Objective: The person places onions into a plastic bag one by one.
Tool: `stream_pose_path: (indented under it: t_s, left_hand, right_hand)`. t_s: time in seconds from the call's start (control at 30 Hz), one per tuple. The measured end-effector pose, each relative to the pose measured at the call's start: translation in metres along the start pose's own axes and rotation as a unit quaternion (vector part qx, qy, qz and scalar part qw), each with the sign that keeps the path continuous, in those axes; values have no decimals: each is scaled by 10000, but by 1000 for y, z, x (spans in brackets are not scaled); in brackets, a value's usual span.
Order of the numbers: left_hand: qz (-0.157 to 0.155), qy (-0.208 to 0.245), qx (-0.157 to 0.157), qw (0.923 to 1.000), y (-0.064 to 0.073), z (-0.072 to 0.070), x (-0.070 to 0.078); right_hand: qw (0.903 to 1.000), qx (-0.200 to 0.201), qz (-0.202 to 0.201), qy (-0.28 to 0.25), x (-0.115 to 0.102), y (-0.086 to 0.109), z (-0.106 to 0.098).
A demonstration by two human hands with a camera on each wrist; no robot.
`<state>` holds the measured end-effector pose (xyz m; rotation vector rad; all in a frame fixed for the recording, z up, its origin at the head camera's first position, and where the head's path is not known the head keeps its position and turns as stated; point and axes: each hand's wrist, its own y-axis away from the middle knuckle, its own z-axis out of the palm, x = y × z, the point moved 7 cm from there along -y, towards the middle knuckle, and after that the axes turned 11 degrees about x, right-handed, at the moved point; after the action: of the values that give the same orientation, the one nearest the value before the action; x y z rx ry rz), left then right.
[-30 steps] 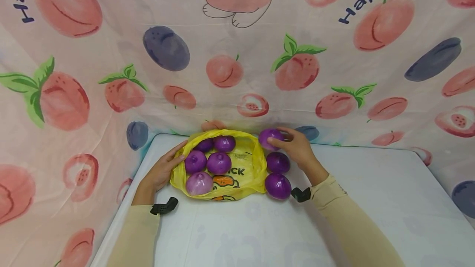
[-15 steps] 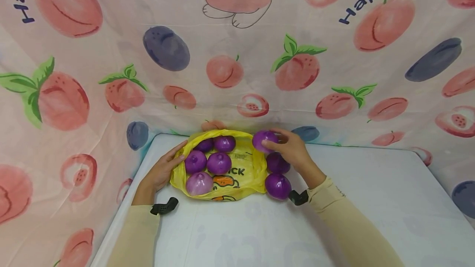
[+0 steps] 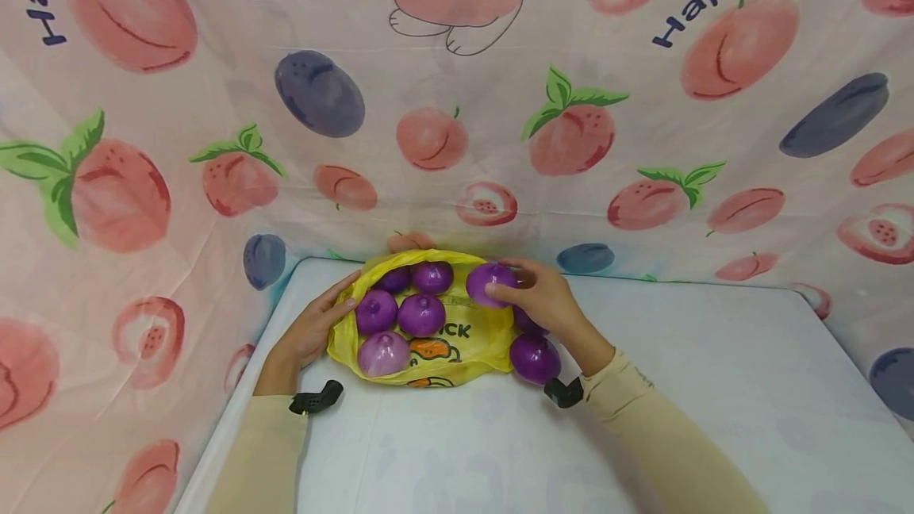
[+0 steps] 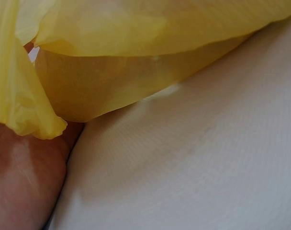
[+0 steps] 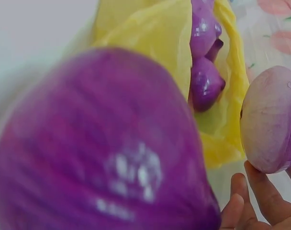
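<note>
A yellow plastic bag lies with its mouth wide, and several purple onions sit inside, mostly on its left half. At the bag's left rim my left hand grips the plastic, thumb over the edge; the film drapes over that palm in the left wrist view. My right hand holds a purple onion between thumb and fingers above the bag's right rim. The same held onion shows a paler side in the right wrist view.
Two more onions stand outside the bag's right side: a front one and one partly hidden behind my right hand. A white table lies below. A fruit-printed cloth hangs close behind and to the left.
My right hand has carried its onion leftward and slightly nearer, from outside the bag to over its right rim. The left hand and the bag have kept their places.
</note>
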<state>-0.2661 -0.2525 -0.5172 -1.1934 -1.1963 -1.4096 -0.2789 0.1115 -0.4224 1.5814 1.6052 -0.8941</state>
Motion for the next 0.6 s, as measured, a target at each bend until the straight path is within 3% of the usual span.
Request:
stream_pose_path:
  t_s: [0.37, 0.6]
  left_hand:
    - [37, 31, -45, 10000, 0, -1, 0]
    - [78, -5, -52, 10000, -1, -1, 0]
  right_hand:
    - [9994, -252, 142, -194, -5, 10, 23]
    - [9994, -279, 182, 23, -10, 16, 30]
